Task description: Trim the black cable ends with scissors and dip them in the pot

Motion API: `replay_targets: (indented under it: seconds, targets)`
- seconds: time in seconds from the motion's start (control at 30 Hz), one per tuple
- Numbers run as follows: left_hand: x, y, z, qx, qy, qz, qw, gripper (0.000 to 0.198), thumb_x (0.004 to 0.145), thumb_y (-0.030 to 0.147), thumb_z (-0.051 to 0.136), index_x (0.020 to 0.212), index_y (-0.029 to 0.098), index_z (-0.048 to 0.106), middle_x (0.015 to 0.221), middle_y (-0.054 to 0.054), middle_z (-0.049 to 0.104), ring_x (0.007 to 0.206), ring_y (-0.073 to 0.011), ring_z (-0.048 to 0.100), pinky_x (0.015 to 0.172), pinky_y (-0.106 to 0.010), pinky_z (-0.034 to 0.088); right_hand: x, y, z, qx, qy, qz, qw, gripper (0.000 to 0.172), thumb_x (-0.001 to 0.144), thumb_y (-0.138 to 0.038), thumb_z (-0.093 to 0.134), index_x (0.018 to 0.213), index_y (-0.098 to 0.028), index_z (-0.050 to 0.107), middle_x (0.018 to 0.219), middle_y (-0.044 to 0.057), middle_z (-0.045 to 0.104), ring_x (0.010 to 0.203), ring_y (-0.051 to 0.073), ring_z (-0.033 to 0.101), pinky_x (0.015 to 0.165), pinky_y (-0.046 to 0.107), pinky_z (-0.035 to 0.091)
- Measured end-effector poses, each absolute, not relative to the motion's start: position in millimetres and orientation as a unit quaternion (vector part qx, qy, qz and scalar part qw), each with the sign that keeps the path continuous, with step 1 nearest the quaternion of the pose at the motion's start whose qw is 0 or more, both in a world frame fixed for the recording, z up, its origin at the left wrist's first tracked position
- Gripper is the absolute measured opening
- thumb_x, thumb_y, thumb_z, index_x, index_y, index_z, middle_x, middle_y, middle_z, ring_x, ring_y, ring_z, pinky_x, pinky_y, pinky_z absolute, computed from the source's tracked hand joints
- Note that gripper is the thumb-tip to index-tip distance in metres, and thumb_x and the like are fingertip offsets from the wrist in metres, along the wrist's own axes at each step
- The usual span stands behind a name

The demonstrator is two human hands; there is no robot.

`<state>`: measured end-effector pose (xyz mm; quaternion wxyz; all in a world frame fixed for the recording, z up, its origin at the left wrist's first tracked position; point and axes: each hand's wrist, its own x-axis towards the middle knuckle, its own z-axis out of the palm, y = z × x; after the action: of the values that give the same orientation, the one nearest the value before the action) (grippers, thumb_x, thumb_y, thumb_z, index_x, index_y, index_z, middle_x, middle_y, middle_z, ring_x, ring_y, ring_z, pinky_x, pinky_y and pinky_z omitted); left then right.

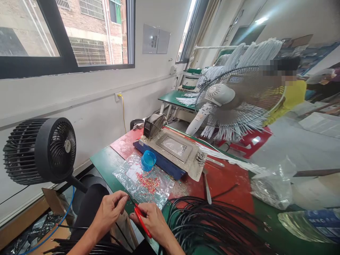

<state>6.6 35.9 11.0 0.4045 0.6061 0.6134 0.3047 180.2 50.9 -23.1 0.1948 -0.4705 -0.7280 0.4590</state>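
Note:
My left hand [110, 209] is closed in a pinch at the bottom centre, its fingertips on the end of a thin black wire. My right hand [151, 221] is closed around a red piece [142, 220], seemingly a sleeve on the same wire. Both hands hover over the table's near edge. Just beyond them lies a clear plastic bag [143, 180] with several small red parts scattered on it. A bundle of black cables [209, 226] spreads across the table to the right of my right hand.
A blue cup [148, 160] stands beside a metal machine [172, 150] on the red-and-green table [106, 161]. A black fan [42, 150] is at the left, a white fan [233, 99] behind. Tweezers [206, 186], plastic bags [273, 184] and another person in yellow [290, 97] are right.

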Motion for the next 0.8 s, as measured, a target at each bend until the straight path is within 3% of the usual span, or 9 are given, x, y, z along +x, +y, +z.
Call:
replay_targets:
  seconds: [0.23,0.33,0.43,0.57,0.8]
  targets:
    - [3.0,43.5,13.2,0.625,0.597,0.304,0.401,0.028,0.084,0.036,0.045,0.072,0.019,0.063,0.058,0.000,0.055,0.056,-0.0174,0.049,0.053,-0.026,0.035,179.7,50.6,-32.0,-0.487,-0.721,0.432,0.239,0.047,0.076,-0.041,0.054,0.045,-0.017,0.029,0.048,-0.006,0.024,0.047,0.007,0.025,0.047,0.025,0.013]
    - [2.5,43.6,10.5,0.602,0.581,0.321,0.443,0.026,0.083,0.038,0.049,0.081,0.019,0.067,0.072,-0.003,0.063,0.069,-0.0206,0.054,0.063,-0.027,0.039,180.2,52.4,-33.6,-0.482,-0.673,0.480,0.289,0.048,0.077,-0.045,0.052,0.045,-0.017,0.031,0.049,-0.005,0.024,0.047,0.006,0.025,0.046,0.023,0.014]
    - [5.4,39.2,5.9,0.553,0.559,0.341,0.515,0.027,0.080,0.039,0.054,0.088,0.017,0.068,0.081,-0.006,0.065,0.075,-0.0215,0.054,0.065,-0.027,0.039,180.3,54.5,-34.6,-0.475,-0.580,0.576,0.324,0.047,0.075,-0.056,0.052,0.052,-0.016,0.045,0.045,-0.006,0.031,0.042,0.006,0.030,0.042,0.021,0.018]
    - [13.1,31.9,0.8,0.468,0.532,0.364,0.605,0.031,0.073,0.042,0.064,0.084,0.013,0.068,0.064,-0.003,0.058,0.055,-0.0137,0.042,0.052,-0.025,0.032,178.4,54.5,-32.1,-0.450,-0.466,0.683,0.338,0.051,0.070,-0.064,0.054,0.062,-0.014,0.055,0.040,-0.006,0.039,0.033,0.005,0.033,0.035,0.018,0.023]
    - [25.9,29.6,-1.4,0.396,0.509,0.404,0.648,0.030,0.068,0.041,0.070,0.074,0.013,0.067,0.057,0.000,0.052,0.050,-0.0109,0.038,0.049,-0.024,0.029,177.3,52.7,-32.0,-0.429,-0.458,0.688,0.364,0.048,0.070,-0.060,0.058,0.057,-0.014,0.051,0.041,-0.006,0.041,0.034,0.005,0.034,0.035,0.018,0.022]
